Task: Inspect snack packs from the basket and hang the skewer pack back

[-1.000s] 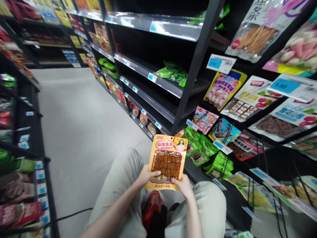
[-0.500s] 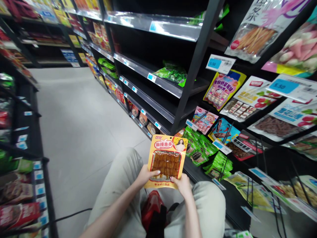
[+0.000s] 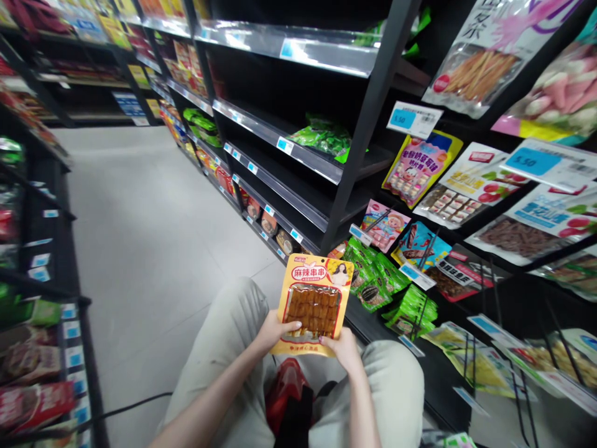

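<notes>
Pinching the lower left edge of a yellow snack packet (image 3: 313,303) with the left hand (image 3: 274,330), with the thumb pressed on the front and the fingers out of sight behind. Gripping the lower right edge in much the same way with the right hand (image 3: 344,347). Holding the packet front uppermost, with its top toward the far side, between two knees in pale trousers (image 3: 240,311), near a glossy red object (image 3: 286,389) too covered to name. Judging by this, already in both hands, off any hook or shelf, seemingly sealed, with no tear visible; not yet set down or hung up. Looking outward to the right, meeting green packets (image 3: 373,274) just beyond, then bagged snacks (image 3: 422,167) on the display with price tags (image 3: 415,118). Farther off, finding dark shelving (image 3: 357,137) with more green bags (image 3: 321,140). To the left, seeing grey floor (image 3: 153,218) and another stocked rack (image 3: 91,348).
</notes>
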Demonstrator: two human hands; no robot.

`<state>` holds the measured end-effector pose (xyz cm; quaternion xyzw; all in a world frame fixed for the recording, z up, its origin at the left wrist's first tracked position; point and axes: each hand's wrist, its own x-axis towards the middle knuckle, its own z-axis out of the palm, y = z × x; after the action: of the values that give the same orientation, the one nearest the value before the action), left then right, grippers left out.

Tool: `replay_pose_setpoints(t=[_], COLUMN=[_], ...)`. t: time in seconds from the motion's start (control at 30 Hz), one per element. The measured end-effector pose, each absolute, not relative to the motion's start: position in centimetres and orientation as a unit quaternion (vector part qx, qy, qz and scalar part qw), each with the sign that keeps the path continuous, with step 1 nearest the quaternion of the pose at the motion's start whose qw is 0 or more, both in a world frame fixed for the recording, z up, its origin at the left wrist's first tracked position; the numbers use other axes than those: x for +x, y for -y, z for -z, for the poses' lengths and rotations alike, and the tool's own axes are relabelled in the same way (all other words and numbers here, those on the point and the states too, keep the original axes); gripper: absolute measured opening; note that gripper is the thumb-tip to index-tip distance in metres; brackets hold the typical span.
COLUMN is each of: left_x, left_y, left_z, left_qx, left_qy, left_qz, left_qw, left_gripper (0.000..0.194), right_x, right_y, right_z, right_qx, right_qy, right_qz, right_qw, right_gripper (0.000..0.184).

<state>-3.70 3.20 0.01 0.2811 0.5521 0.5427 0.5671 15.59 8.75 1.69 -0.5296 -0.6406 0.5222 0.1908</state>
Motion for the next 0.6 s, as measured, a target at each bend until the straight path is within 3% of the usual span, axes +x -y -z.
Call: replay_pose_setpoints(t=[0.6], left_x=[-3.6], left_y=[-3.2], left_z=[-0.5], left_qx=[0.268], left_qy=[-0.542], left_qz=[-0.553], left_qw=[0.574], left_gripper=[0.039], right_x=[15.3], right_y=[-8.6], right_z=[-2.3], right_qx=[-0.570], right_qy=[0.638], right_qz=[-0.488], right_qw=[0.173], right_gripper=[0.018])
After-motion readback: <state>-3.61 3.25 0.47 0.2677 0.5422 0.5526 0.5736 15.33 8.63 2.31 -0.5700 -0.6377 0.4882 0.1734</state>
